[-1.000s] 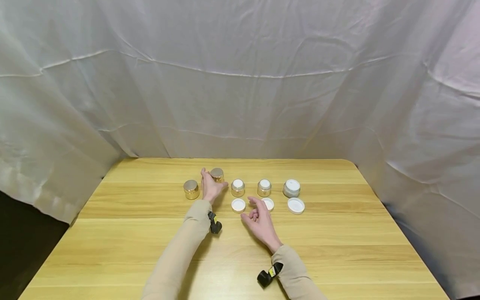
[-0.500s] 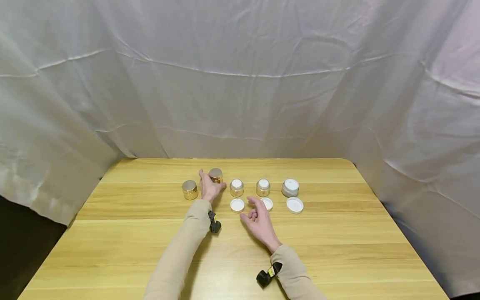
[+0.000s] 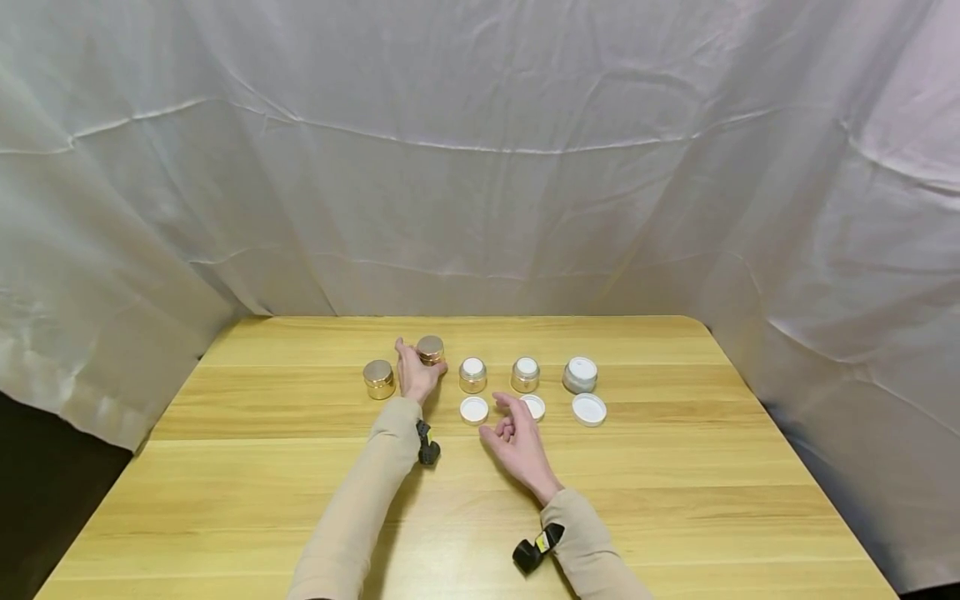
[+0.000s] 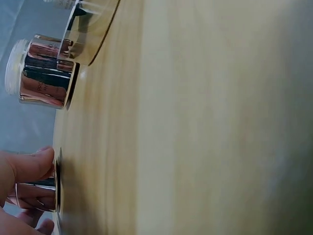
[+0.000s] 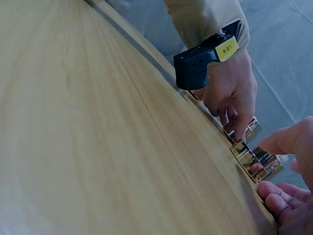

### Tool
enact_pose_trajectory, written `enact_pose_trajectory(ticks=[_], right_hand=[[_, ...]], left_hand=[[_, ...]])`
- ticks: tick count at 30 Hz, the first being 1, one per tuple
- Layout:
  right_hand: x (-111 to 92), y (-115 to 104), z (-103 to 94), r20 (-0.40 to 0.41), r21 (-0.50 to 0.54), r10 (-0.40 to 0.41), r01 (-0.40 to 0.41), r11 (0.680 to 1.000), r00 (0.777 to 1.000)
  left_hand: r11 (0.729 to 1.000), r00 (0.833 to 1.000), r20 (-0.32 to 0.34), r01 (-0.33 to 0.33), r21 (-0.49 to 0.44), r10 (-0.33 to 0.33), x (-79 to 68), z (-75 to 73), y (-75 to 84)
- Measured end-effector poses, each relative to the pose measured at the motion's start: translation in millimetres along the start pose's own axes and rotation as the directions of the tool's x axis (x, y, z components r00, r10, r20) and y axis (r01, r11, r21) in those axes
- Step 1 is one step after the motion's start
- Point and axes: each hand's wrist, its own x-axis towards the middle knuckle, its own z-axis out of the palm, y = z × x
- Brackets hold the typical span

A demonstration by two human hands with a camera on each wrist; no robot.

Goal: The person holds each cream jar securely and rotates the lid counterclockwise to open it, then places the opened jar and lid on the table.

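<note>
In the head view, my left hand holds a capped gold jar at the back of the table, thumb on its near right side. The left wrist view shows this gold jar between thumb and fingers, partly covered by them. A second capped gold jar stands just left of the hand. My right hand hovers with loosely bent fingers and holds nothing. Its fingers lie between two upturned white lids, the left lid and the middle lid, partly covering the latter.
Right of the left hand stand two uncapped gold jars, the nearer jar and the farther jar, with white inner covers. A frosted jar ends the row, its upturned lid before it. A grey curtain backs the wooden table.
My left thumb has drawn in closer against the gold jar. The right hand stays in place, and the whole head view has shifted very slightly.
</note>
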Motion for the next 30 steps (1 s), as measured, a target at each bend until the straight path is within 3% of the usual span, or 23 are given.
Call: enact_pose_trajectory(ticks=[12, 18, 24, 30], right_hand=[[-0.9, -1.0, 0.0, 0.006, -0.024, -0.018, 0.018, 1.000, 1.000], [-0.8, -3.7, -1.2, 0.005, 0.000, 0.011, -0.011, 1.000, 1.000], [-1.4, -8.0, 0.9, -0.010, -0.009, 0.033, -0.033, 0.999, 0.999], [-8.2, -44.0, -8.7, 0.013, 0.012, 0.036, -0.037, 0.999, 0.999]], left_hand=[[0.998, 0.998, -0.003, -0.063, -0.008, 0.063, -7.2, -3.6, 3.0], [0.998, 0.998, -0.015, -0.056, -0.040, 0.056, -15.2, -8.2, 11.0], [0.984, 0.999, 0.019, -0.036, -0.177, 0.040, -25.6, -18.2, 17.4], [0.942, 0.997, 0.082, 0.018, -0.335, 0.010, -42.2, -29.1, 23.0]])
